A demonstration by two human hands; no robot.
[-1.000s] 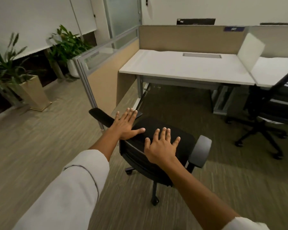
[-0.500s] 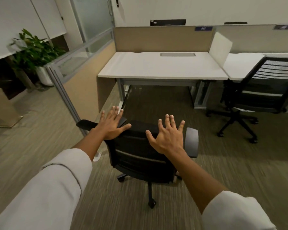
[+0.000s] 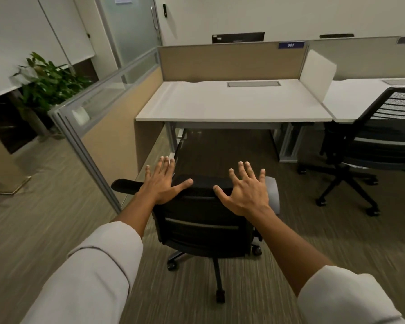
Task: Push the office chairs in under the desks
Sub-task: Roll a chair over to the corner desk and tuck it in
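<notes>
A black office chair (image 3: pixel 204 228) on castors stands just in front of me with its back toward me, a short way out from the white desk (image 3: pixel 232 106). My left hand (image 3: pixel 164 183) lies flat with spread fingers on the top left of the chair's backrest. My right hand (image 3: pixel 246 190) has its fingers spread at the top right of the backrest. A second black chair (image 3: pixel 379 146) stands at the right, pulled out from the neighbouring desk (image 3: pixel 360 99).
A glass-topped partition (image 3: pixel 96 127) runs along the left of the desk, its post near the chair's left armrest. Potted plants (image 3: pixel 49 83) stand at the far left. A beige screen (image 3: pixel 229 59) backs the desk. Carpet lies between chair and desk.
The chair and my hands have come closer to the desk and squared up with it. My view has swung left to right, so the desk now sits straight ahead.
</notes>
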